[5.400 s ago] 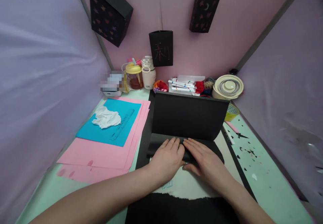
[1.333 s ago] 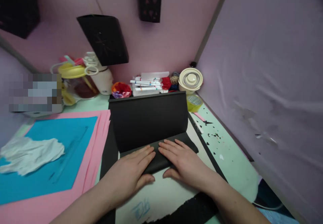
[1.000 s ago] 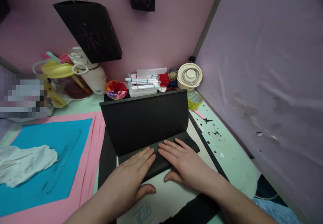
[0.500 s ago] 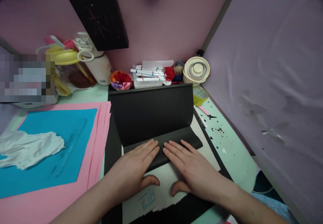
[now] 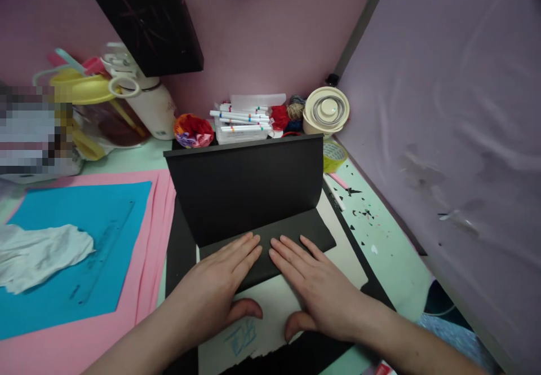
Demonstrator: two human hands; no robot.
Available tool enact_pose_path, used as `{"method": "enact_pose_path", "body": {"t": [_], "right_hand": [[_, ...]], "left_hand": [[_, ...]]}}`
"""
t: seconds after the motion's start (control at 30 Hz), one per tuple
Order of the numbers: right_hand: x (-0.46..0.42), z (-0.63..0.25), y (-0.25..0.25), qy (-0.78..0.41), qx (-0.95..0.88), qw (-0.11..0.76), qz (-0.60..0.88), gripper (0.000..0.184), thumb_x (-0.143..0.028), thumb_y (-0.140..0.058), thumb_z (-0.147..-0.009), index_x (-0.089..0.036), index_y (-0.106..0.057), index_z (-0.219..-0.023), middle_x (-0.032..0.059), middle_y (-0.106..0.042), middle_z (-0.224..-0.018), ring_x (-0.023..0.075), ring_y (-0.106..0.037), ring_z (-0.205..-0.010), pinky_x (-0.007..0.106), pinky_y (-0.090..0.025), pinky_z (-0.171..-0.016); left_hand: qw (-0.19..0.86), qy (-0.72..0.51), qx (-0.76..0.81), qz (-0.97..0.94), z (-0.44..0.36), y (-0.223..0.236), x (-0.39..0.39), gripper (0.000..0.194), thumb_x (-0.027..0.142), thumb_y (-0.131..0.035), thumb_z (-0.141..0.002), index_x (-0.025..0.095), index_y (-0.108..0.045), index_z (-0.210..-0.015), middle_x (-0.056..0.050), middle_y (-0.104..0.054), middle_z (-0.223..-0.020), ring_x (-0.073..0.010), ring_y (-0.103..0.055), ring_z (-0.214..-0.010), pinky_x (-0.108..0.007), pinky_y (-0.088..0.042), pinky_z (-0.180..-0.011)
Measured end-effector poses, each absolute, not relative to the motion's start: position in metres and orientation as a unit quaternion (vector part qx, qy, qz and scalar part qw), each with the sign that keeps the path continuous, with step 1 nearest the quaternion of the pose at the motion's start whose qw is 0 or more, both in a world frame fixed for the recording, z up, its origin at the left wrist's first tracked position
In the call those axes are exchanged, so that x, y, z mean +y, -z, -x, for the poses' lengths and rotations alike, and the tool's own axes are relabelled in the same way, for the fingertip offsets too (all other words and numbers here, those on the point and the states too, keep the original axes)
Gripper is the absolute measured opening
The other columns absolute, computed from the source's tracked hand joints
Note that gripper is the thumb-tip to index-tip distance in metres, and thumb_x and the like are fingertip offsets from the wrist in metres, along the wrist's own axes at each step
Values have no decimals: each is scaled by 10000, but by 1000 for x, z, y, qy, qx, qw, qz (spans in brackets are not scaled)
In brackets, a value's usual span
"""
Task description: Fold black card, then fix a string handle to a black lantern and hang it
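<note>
A folded sheet of black paper [image 5: 249, 189] lies before me, its far part standing up and its near part flat. My left hand [image 5: 220, 273] rests on the left of the flat part, fingers stretched out and palm down. Beside it, my right hand [image 5: 308, 279] presses the same part with fingers extended and spread. Both thumbs stick out toward each other over a pale board [image 5: 270, 301], which has blue writing and a torn near edge. Below the board is another black sheet [image 5: 177, 273].
Pink sheets [image 5: 143, 285], a blue sheet [image 5: 122, 239], a clear ruler [image 5: 107, 251] and a crumpled white cloth [image 5: 46, 254] lie left. Behind stand white markers [image 5: 240, 118], a white bottle [image 5: 152, 104] and a cream round container [image 5: 326, 113]. Yellow tape [image 5: 333, 158] and black scraps [image 5: 366, 213] lie right.
The view has shifted slightly, so most things sit a little farther left. Both hands stay flat on the folded black paper, with little visible movement against it.
</note>
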State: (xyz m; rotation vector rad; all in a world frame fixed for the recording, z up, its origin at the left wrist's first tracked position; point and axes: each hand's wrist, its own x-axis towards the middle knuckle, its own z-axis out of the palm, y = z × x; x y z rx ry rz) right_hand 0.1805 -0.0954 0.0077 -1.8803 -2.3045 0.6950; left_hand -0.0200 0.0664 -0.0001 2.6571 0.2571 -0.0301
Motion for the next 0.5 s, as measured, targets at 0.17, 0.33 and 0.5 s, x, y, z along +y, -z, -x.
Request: {"method": "enact_pose_path", "body": {"t": [0.17, 0.33, 0.5], "right_hand": [[-97, -183, -9, -222, -758, 43, 612, 1057, -784, -426, -773, -152, -51, -1533, 117, -96, -1602, 270, -65, -1479, 507, -73, -1196], [-110, -195, -15, -207, -723, 17, 659, 1069, -817, -402, -749, -167, -80, -1535, 123, -77, -1602, 310, -44, -1475, 546, -90, -1183], [-124, -202, -11, -199, -694, -4, 692, 1069, -828, -410, -733, -211, -71, -1538, 131, 3, -1603, 346, 12, -1469, 564, -121, -1168]], "left_hand": [[207, 11, 88, -974, 20, 4, 67, 794, 630, -602, -789, 183, -436, -1424, -110, -392, -1499, -290, -395, -1371, -426, -428, -1081], [198, 6, 85, -976, 19, 4, 67, 789, 667, -555, -798, 195, -444, -1420, -98, -399, -1499, -292, -405, -1365, -421, -434, -1073], [200, 12, 88, -976, 19, 3, 67, 804, 697, -517, -801, 200, -434, -1428, -93, -390, -1504, -294, -391, -1374, -420, -425, -1077]]}}
